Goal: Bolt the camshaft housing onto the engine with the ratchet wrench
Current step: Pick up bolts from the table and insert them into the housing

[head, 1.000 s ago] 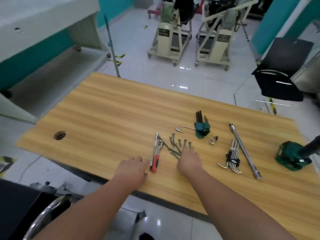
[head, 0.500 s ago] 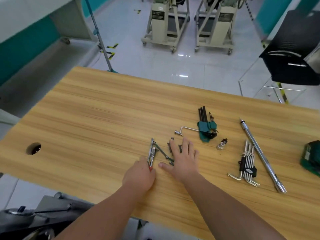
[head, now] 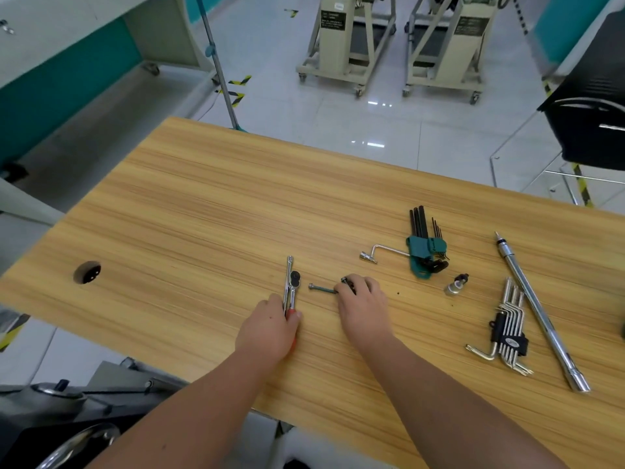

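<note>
A chrome ratchet wrench (head: pixel 291 282) with a red handle lies on the wooden table (head: pixel 203 214), its head pointing away from me. My left hand (head: pixel 270 330) grips its red handle at the near end. My right hand (head: pixel 362 306) is curled over a bunch of dark bolts just right of the wrench. One long bolt (head: pixel 321 288) sticks out leftward from under its fingers. The other bolts are hidden in the fist. No engine or camshaft housing shows on the table.
To the right lie a green-holstered hex key set (head: pixel 424 248), a small L-shaped socket wrench (head: pixel 382 252), a small socket (head: pixel 455 287), a chrome key set (head: pixel 507 326) and a long chrome extension bar (head: pixel 537 313). A cable hole (head: pixel 87 272) is at left. Grey machinery (head: pixel 67 407) sits below the near edge.
My right hand went from lying flat over the bolts to curling round them. My left hand closed on the wrench handle. The view dipped closer to the table.
</note>
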The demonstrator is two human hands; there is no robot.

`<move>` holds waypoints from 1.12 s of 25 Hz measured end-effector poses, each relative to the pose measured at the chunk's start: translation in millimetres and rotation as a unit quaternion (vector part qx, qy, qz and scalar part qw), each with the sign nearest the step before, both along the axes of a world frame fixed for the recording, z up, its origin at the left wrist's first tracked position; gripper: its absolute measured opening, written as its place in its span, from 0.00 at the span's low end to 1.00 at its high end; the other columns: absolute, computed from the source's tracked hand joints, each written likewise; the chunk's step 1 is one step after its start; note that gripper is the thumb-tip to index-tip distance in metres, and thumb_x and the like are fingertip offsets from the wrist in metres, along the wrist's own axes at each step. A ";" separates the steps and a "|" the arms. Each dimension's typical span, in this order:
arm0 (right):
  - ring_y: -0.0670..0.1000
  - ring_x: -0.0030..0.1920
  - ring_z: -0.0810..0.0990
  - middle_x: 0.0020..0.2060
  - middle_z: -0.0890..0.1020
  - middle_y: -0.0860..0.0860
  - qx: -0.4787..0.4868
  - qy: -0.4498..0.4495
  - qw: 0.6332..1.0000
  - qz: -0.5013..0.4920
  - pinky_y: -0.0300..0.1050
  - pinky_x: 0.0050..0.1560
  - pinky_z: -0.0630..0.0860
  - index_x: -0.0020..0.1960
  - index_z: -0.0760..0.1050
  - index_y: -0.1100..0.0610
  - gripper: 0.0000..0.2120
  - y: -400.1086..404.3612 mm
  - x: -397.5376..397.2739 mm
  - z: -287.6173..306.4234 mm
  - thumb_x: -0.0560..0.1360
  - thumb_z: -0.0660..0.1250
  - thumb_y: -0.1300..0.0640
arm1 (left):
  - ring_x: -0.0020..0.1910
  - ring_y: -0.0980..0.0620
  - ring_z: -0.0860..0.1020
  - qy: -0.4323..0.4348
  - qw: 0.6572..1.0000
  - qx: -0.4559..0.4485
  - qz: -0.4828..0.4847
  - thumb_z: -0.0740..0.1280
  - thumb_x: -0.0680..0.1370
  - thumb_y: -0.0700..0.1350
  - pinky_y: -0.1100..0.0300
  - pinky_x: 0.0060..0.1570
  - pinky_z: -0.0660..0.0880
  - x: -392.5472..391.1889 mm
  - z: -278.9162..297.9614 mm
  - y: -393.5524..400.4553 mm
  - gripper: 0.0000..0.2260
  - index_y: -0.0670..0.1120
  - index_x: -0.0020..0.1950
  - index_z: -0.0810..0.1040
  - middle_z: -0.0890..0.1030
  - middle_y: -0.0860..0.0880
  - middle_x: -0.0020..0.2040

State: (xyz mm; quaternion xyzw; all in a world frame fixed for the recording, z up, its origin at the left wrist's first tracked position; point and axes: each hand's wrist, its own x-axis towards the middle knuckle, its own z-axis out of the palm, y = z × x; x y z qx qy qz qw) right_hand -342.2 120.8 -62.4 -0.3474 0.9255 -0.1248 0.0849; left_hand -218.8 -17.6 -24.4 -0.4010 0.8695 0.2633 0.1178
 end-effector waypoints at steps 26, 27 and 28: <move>0.59 0.49 0.78 0.54 0.74 0.56 0.134 0.016 0.988 0.080 0.53 0.45 0.77 0.68 0.64 0.59 0.16 -11.9 -1.7 19.1 0.81 0.52 0.65 | 0.49 0.59 0.75 0.237 0.970 0.040 -0.040 0.54 0.83 0.53 0.52 0.57 0.70 54.2 52.8 23.7 0.15 0.52 0.44 0.76 0.74 0.59 0.49; 0.59 0.48 0.78 0.54 0.74 0.56 0.131 0.013 0.988 0.083 0.54 0.45 0.78 0.67 0.64 0.59 0.15 -11.3 -3.3 19.5 0.81 0.53 0.65 | 0.49 0.59 0.75 0.250 0.966 0.052 -0.040 0.55 0.84 0.51 0.53 0.55 0.71 54.5 55.2 25.5 0.13 0.52 0.43 0.75 0.74 0.59 0.49; 0.60 0.47 0.79 0.54 0.74 0.56 0.128 0.011 0.988 0.087 0.54 0.45 0.79 0.67 0.64 0.59 0.15 -11.0 -5.7 19.9 0.81 0.54 0.65 | 0.48 0.59 0.76 0.260 0.963 0.060 -0.039 0.56 0.84 0.50 0.54 0.53 0.72 54.5 57.1 26.7 0.12 0.53 0.43 0.75 0.74 0.59 0.49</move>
